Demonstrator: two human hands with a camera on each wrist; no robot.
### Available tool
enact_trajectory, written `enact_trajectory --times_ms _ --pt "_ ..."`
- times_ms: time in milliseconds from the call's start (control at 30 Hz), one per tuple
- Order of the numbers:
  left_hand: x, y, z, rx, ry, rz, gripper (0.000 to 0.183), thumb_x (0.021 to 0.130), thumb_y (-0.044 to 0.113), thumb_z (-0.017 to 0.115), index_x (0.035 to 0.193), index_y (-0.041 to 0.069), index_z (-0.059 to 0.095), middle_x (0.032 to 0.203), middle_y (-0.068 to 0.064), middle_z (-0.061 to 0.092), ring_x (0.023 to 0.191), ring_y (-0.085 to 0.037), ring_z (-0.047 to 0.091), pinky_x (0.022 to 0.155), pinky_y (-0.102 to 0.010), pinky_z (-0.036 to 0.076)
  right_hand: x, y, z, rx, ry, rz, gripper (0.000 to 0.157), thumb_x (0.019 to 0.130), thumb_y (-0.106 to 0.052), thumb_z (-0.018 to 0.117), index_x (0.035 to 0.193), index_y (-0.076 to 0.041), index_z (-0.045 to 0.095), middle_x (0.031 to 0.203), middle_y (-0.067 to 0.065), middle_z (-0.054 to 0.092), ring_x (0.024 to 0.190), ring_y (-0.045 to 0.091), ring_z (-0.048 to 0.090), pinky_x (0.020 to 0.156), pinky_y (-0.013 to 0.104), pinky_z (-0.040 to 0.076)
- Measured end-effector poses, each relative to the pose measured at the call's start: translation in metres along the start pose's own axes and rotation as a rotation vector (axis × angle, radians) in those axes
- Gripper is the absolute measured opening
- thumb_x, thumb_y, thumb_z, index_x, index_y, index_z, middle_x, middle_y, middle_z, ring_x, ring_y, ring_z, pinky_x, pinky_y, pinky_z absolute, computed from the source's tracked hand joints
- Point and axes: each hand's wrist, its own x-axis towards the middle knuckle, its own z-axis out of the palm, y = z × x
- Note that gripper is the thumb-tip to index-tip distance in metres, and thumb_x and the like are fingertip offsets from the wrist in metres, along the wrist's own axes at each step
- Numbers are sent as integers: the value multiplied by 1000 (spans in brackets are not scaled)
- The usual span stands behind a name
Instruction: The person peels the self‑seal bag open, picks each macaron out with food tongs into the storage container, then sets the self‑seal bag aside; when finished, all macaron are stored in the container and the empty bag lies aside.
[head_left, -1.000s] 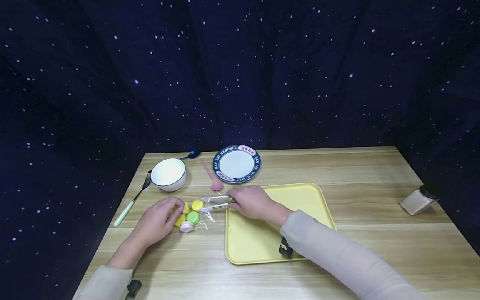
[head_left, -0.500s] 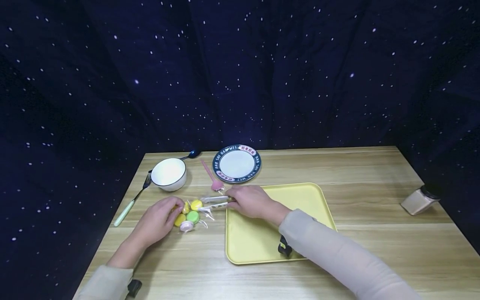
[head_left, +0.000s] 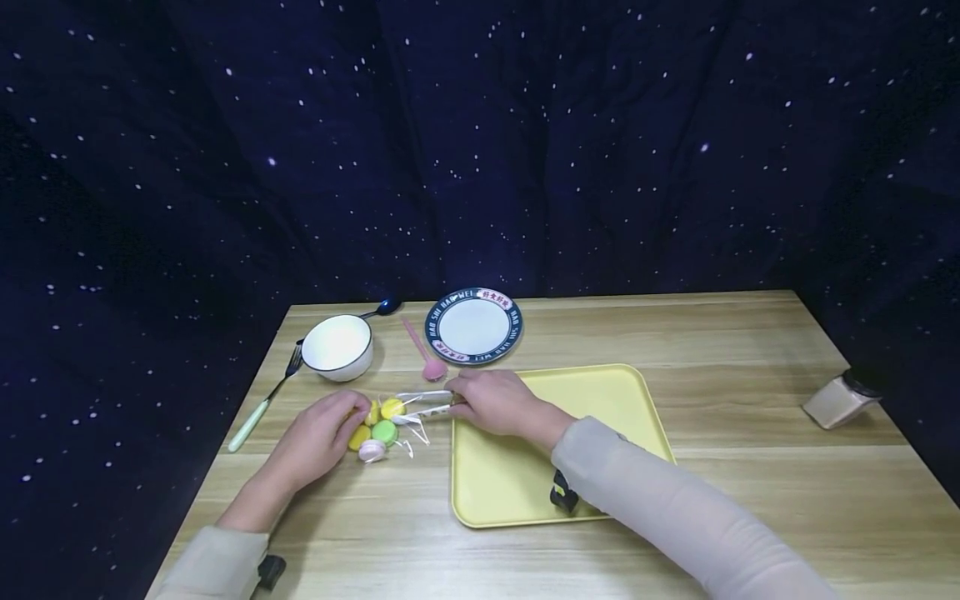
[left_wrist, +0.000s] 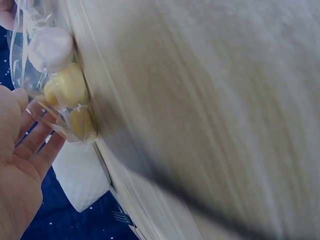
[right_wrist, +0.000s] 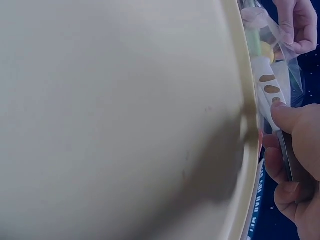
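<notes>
A clear plastic bag [left_wrist: 30, 65] holds several macarons: yellow ones [head_left: 393, 408], a green one [head_left: 385, 432] and a pale pink one [head_left: 372, 451]. My left hand [head_left: 318, 437] pinches the bag's left end between thumb and fingers. From the right, my right hand [head_left: 498, 402] grips tongs [right_wrist: 272, 90] with white arms, brown oval marks and a dark metal handle. Two arms of the tongs point left, parted, with their tips overlapping the bag by the upper yellow macaron. Below the right forearm lies a yellow tray [head_left: 487, 492].
Behind the bag stand a white bowl [head_left: 337, 343], a pink spoon [head_left: 425, 354] and a dark-rimmed plate [head_left: 474, 327]. A green-handled fork [head_left: 258, 417] lies left, and a dark spoon [head_left: 386, 307] rests behind the bowl. A black-capped jar [head_left: 836, 402] lies far right.
My right hand has shifted slightly left, bringing the tongs' tips closer to the upper yellow macaron. The left hand has stayed on the bag.
</notes>
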Motion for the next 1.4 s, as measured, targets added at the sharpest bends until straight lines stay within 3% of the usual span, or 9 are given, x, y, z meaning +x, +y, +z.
enact_trajectory --times_ms 333,633,867,1167,1400 --pt "-1 -3 1 2 -2 -8 8 94 16 61 99 22 58 98 12 58 92 -7 56 81 -35 50 -3 5 -14 -46 -29 -15 32 91 -44 61 115 -23 64 97 -9 59 78 12 59 58 28 48" --pt "0 -3 1 -5 6 35 7 95 16 60 100 20 58 100 12 58 93 -7 56 81 -34 50 4 0 -6 -7 -29 -30 38 90 -44 63 118 -20 64 95 -8 59 76 10 56 60 27 48" --pt "1 -3 0 0 5 30 6 95 16 59 100 20 58 99 12 58 91 -5 55 80 -33 50 4 -1 -4 2 -35 -17 34 91 -44 61 117 -22 64 92 -11 56 74 9 56 59 28 47" --pt "1 -3 0 1 2 11 7 95 17 60 99 21 57 97 11 58 89 -5 55 77 -33 50 -10 3 -17 -69 -18 -41 24 92 -41 60 105 -22 64 89 -11 55 71 10 55 58 28 47" --pt "-1 -3 -1 -2 -3 1 9 94 16 61 100 22 57 98 9 58 89 -5 54 78 -33 50 -36 14 -32 -39 35 -43 26 93 -38 60 109 -19 65 89 -10 57 69 8 52 54 27 45"
